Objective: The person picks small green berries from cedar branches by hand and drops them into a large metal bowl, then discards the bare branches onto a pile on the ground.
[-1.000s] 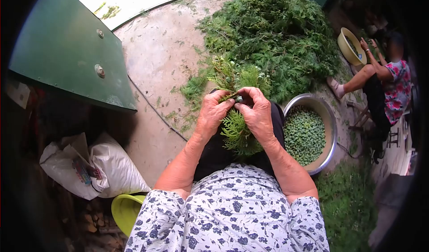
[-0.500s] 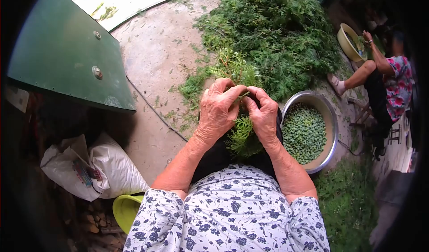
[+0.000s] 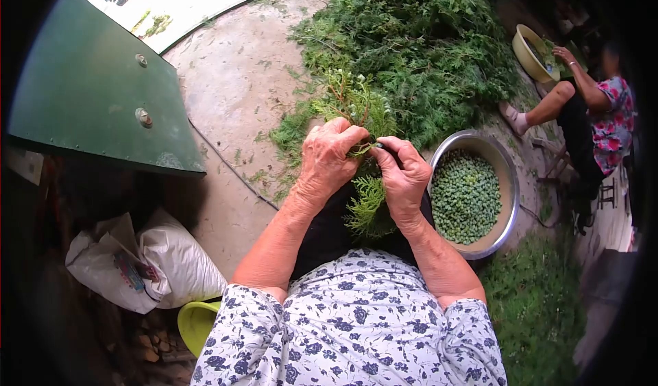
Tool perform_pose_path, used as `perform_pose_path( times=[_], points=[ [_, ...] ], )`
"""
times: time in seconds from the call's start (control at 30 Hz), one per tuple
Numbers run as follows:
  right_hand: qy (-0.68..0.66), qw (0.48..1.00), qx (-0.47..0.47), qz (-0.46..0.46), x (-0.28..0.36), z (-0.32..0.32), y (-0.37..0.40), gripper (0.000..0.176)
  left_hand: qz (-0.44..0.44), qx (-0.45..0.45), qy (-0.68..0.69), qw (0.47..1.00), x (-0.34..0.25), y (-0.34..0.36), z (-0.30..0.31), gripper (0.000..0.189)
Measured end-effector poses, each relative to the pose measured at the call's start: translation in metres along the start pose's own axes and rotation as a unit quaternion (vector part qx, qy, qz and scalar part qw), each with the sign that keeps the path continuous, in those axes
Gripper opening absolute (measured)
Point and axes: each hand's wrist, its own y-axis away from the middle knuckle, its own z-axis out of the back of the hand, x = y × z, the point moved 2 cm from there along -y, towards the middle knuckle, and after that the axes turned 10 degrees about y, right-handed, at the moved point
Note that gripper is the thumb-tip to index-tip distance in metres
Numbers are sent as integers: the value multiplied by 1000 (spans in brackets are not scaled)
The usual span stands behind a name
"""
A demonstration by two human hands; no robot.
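My left hand [image 3: 330, 158] is closed around a leafy cypress branch [image 3: 355, 102], which shows a reddish stem and small pale green cones at its upper end. Close beside it, my right hand [image 3: 404, 177] pinches at a small green cone [image 3: 377, 145] on the branch; the fingertips partly cover it. A flat green spray [image 3: 368, 204] hangs below the hands over my dark lap. To the right of my right hand stands a metal basin [image 3: 510, 211], holding a heap of round green cones [image 3: 466, 197].
A large pile of cypress branches [image 3: 418, 50] lies ahead, with more greenery [image 3: 531, 310] at lower right. A seated person [image 3: 610, 126] works by a yellow basin [image 3: 528, 56]. At left are a green metal panel [image 3: 89, 84], white sacks [image 3: 181, 256], a lime-green container [image 3: 195, 324] and a cable [image 3: 229, 163].
My right fingertips have shifted slightly along the branch, and the small green cone between them now shows. The view has tilted a little; the other person's hand has moved.
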Motion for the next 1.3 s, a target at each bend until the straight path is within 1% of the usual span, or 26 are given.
perform_pose_path(
  times=[0.07,0.1,0.17,0.23,0.3,0.37,0.4,0.43,0.5,0.57,0.6,0.63,0.67,0.73,0.77,0.8,0.9,0.97,1.03,1.07,1.1,1.13,1.17,1.2,1.23,1.3],
  points=[
    [-92,986,-54,-129,-5,5,1,15,0,-4,-2,1000,1,0,-2,24],
    [-157,976,-70,-137,-4,10,-3,14,15,-13,40,999,5,2,-3,23],
    [-50,988,-90,-116,-19,33,-7,14,33,-19,84,996,11,6,-6,22],
    [-13,984,-108,-144,-35,62,-7,16,77,-36,210,974,15,10,-8,20],
    [152,979,-83,-108,-66,98,-3,24,109,-19,243,964,19,12,-8,17],
    [413,908,5,-66,-104,129,6,29,126,-30,307,943,25,16,-12,13],
    [468,881,-1,-65,-100,132,5,29,128,-28,308,942,26,18,-14,13],
    [470,880,-1,-67,-91,132,1,29,156,-29,340,927,29,19,-16,13],
    [293,947,3,-129,-71,123,-12,26,186,-25,370,910,27,23,-18,12],
    [158,978,28,-135,-40,98,-26,19,248,-37,505,826,18,22,-15,12],
    [121,989,53,-64,-18,81,-30,20,249,-36,504,826,18,23,-15,12],
    [164,982,89,30,0,66,-32,22,255,-40,514,818,19,24,-15,13],
    [146,977,146,58,8,52,-26,24,260,-45,523,810,20,25,-15,13],
    [53,956,286,43,11,30,-3,24,252,-44,512,820,26,28,-12,14],
    [39,959,277,44,12,21,10,24,244,-44,502,829,28,30,-10,14],
    [51,963,255,70,10,15,18,25,260,-50,533,803,24,30,-6,15],
    [73,966,225,101,9,12,29,27,294,-54,530,794,26,34,2,15],
    [78,967,211,121,8,9,35,28,295,-46,506,809,26,33,14,22],
    [90,964,213,132,5,6,38,28,288,-87,461,835,21,28,31,32],
    [86,964,212,132,4,5,39,28,252,-128,467,838,19,27,36,39],
    [82,965,211,133,4,4,39,28,251,-128,465,840,14,25,40,39],
    [80,965,210,133,4,3,39,28,217,-198,324,900,7,23,50,35],
    [89,963,211,142,4,2,39,28,177,-261,173,933,-2,23,59,31],
    [100,960,212,152,5,2,39,28,173,-320,196,911,-11,22,59,17],
    [98,960,212,152,5,1,39,28,173,-320,195,911,-18,20,56,17],
    [115,957,216,157,7,-1,39,25,177,-254,153,938,-29,14,48,11]
  ],
)
